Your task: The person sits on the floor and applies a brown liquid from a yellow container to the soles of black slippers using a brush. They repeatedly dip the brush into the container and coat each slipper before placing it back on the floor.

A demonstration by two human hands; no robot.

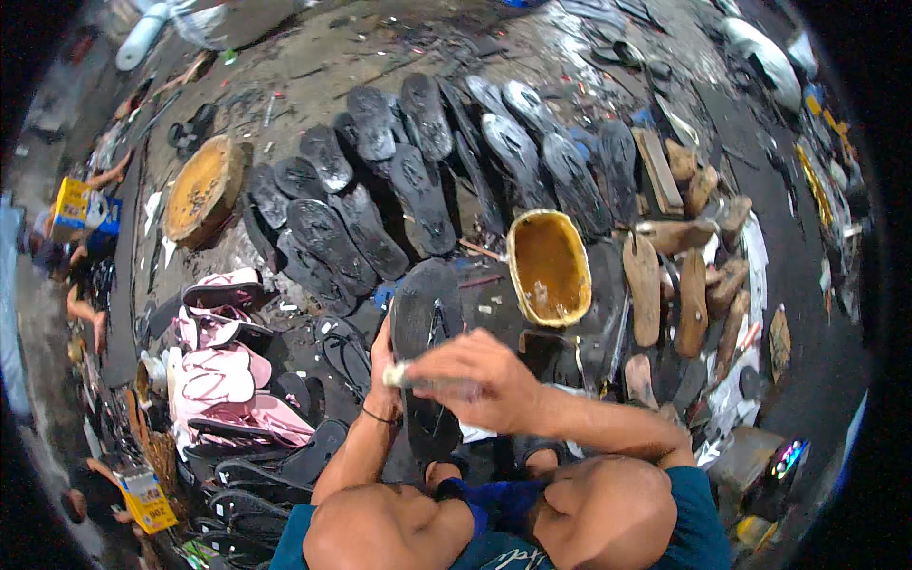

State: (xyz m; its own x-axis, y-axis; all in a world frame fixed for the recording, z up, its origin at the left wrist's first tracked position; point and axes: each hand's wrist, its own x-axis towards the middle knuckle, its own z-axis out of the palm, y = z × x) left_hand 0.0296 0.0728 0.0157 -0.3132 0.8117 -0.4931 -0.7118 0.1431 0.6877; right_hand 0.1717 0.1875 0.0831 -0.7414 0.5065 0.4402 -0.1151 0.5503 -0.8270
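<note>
My left hand (381, 359) grips the edge of a black flip-flop (426, 302), holding it upright lengthwise in front of my knees. Above its lower half, my right hand (486, 369) is closed round a short brush (396, 374). The brush's pale tip points left, toward my left wrist; its dark handle is partly hidden and slightly blurred. Just right of the flip-flop stands a yellow-rimmed tub (514, 271) with amber liquid inside. Beyond it, several black soles (423, 199) lie in an arc, some with a wet-looking sheen.
Pink flip-flops (217, 375) are piled at left, with black ones (247, 513) nearer me. A round wooden block (202, 190) sits far left. Wooden foot shapes (641, 290) cluster at right. Yellow boxes (147, 499) and parts of other people (87, 306) show along the left rim.
</note>
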